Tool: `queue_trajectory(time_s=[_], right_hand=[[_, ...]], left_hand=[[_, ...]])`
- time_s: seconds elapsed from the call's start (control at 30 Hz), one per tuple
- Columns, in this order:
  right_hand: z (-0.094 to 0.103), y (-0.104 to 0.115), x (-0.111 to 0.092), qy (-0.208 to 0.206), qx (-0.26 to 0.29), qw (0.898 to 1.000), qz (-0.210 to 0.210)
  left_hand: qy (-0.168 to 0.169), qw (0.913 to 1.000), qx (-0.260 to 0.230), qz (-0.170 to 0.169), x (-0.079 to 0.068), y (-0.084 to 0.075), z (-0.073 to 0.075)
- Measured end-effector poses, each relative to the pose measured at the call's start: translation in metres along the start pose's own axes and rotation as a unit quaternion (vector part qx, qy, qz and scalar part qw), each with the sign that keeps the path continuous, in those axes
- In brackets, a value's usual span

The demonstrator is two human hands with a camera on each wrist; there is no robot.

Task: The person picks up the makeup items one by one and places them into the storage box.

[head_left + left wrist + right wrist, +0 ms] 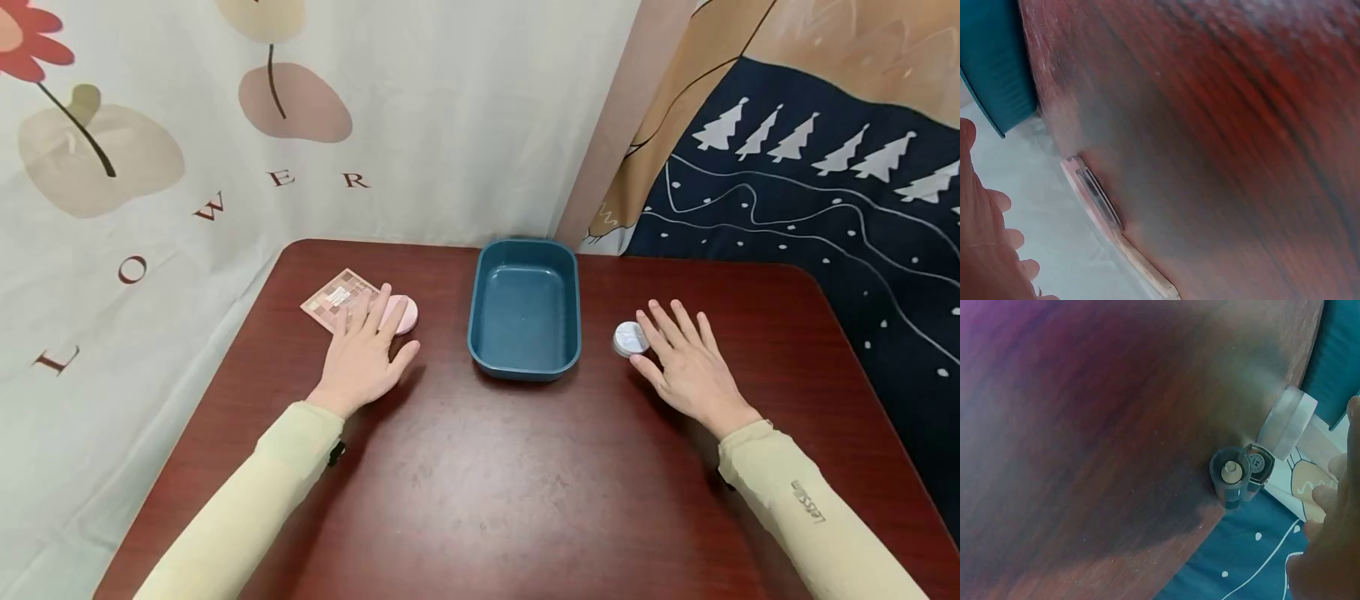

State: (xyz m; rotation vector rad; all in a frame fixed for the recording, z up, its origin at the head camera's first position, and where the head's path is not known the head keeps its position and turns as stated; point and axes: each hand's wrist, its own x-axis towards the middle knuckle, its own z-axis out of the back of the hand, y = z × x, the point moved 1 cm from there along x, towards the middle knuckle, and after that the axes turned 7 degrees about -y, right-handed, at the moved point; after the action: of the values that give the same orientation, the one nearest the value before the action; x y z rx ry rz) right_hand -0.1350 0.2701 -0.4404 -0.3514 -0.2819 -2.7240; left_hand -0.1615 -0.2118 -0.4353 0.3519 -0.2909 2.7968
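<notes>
Both grips spread apart; left hand (362,365) over eyeshadow palette (328,302) and pink round compact (408,317), far left; right hand (692,373) beside white-topped round jar (628,339); teal bin (525,325) between.

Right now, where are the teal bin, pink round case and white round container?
Teal bin (525,317): head view, bare inner floor.
Pink round case (410,317): head view, exposed right side.
White round container (628,337): head view, top face.

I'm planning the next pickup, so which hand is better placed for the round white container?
Probably the right hand: it is close to the white container, while the left hand is across the blue bin.
</notes>
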Motion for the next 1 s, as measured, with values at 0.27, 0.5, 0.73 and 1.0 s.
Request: queue_trajectory(time_s=[0.27, 0.5, 0.73, 1.0], right_hand=[[-0.001, -0.001, 0.005, 0.000, 0.015, 1.000, -0.004], [-0.003, -0.002, 0.005, -0.003, 0.029, 0.999, -0.012], [-0.006, 0.001, 0.005, -0.001, 0.042, 0.999, -0.021], [-0.006, 0.005, 0.007, -0.005, 0.057, 0.998, -0.020]], left_hand=[[-0.014, 0.9990, -0.012, -0.040, 0.006, -0.006, -0.003], [-0.028, 0.9963, -0.046, -0.067, 0.012, -0.027, -0.001], [-0.031, 0.9905, -0.090, -0.100, 0.014, -0.053, 0.004], [-0.019, 0.9885, -0.108, -0.104, 0.013, -0.071, 0.001]])
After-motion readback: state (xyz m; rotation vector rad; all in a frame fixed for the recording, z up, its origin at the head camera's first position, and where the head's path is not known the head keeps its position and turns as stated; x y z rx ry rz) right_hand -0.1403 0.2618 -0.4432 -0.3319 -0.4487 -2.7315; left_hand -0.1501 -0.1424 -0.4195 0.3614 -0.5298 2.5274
